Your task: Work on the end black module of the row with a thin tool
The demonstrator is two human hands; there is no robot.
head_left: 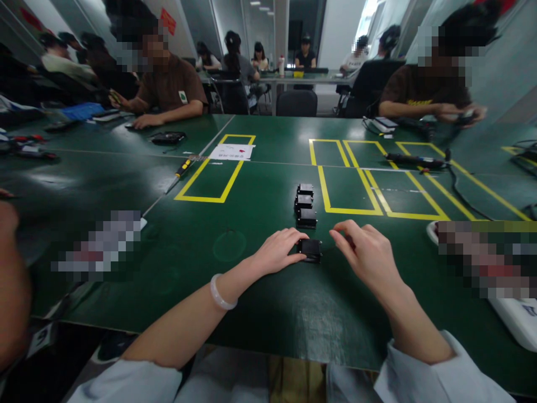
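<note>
My left hand [282,250] rests on the green table with its thumb and fingers around the left side of a small black box [311,249]. Small pale metal bits stick out from that box's right side. To the right of it, and apart from it, my right hand [369,252] hovers with curled fingers, thumb and index tips close together. Whatever may lie between those tips is too small to make out. Beyond the held box, three similar boxes stand in a row: a near one [306,217], a middle one [304,201] and a far one [305,189].
Yellow tape outlines [199,199] mark the green table [260,302]. A yellow-black screwdriver [183,168] and paper sheet [232,151] lie left; a black tool with a cable [415,160] lies right. White-edged objects, partly blurred, flank me. Co-workers sit across the table, and an arm shows at left.
</note>
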